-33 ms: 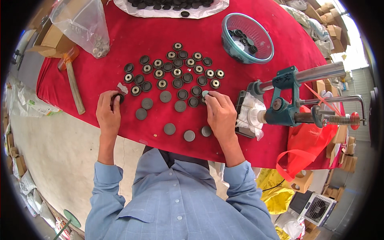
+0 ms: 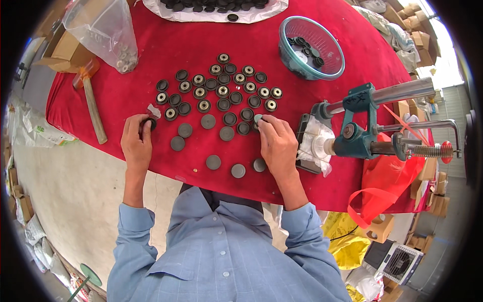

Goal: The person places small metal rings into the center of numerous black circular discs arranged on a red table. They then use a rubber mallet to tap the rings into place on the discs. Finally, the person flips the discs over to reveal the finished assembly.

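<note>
Pinching a dark cap (image 2: 152, 123) between thumb and finger of the left hand (image 2: 137, 138), over the red cloth (image 2: 251, 43); gripping a pale-topped disc (image 2: 257, 118) in the right hand (image 2: 277, 141), beside loose caps (image 2: 229, 119). Probably light, stiff (perhaps slightly slippery); best taken by the edge.

Two hands (image 2: 137, 146); seven loose grey discs (image 2: 213, 162); about fifteen metal-centred black caps (image 2: 203, 105); one basin (image 2: 333, 74); one hammer (image 2: 93, 110); one press (image 2: 365, 121)

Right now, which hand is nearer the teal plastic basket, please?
Right: the right hand is on the person's side of the teal plastic basket; the left hand lies farther off, leftward.
</note>
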Motion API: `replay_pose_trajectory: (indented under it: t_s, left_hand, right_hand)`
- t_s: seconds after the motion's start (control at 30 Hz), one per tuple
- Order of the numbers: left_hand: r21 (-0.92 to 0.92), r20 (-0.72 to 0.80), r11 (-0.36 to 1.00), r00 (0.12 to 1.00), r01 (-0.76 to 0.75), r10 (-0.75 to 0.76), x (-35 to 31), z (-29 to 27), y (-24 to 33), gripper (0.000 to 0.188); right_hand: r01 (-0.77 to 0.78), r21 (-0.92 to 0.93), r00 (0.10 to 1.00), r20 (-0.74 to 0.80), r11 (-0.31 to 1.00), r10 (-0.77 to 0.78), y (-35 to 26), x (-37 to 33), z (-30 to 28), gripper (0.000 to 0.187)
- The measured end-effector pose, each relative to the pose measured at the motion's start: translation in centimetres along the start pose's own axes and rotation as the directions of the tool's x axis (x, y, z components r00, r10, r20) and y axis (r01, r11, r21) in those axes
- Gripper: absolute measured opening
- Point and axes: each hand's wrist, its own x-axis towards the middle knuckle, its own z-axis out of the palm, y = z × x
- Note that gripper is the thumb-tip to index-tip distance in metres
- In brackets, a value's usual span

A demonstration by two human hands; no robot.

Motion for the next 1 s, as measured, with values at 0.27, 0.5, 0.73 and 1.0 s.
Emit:
replay_pose_trajectory:
  t_s: [0.27,0.5,0.73,1.0]
  left_hand:
    - [-0.244,-0.056,0.962,0.989,0.122,-0.14,-0.6,0.1,0.4,0.027]
    - [-0.16,-0.049,0.987,0.999,-0.019,0.011,-0.2,-0.2,2.2,0.024]
    - [-0.218,-0.09,0.974,0.995,-0.054,0.035,0.2,-0.2,3.2,0.025]
    - [-0.096,-0.055,0.979,0.983,-0.181,0.176,0.6,1.3,3.6,0.026]
  right_hand:
    - [-0.024,0.008,0.997,-0.072,1.0,0.024,0.3,-0.4,-0.6,0.024]
    - [0.068,-0.073,0.996,0.058,0.995,-0.063,-0.1,-1.5,-0.9,0.023]
    - [0.1,-0.127,0.985,0.154,0.987,-0.08,-0.8,-2.9,-1.8,0.034]
    - [0.057,-0.219,0.981,0.194,0.974,-0.014,-2.5,-4.0,-1.8,0.043]
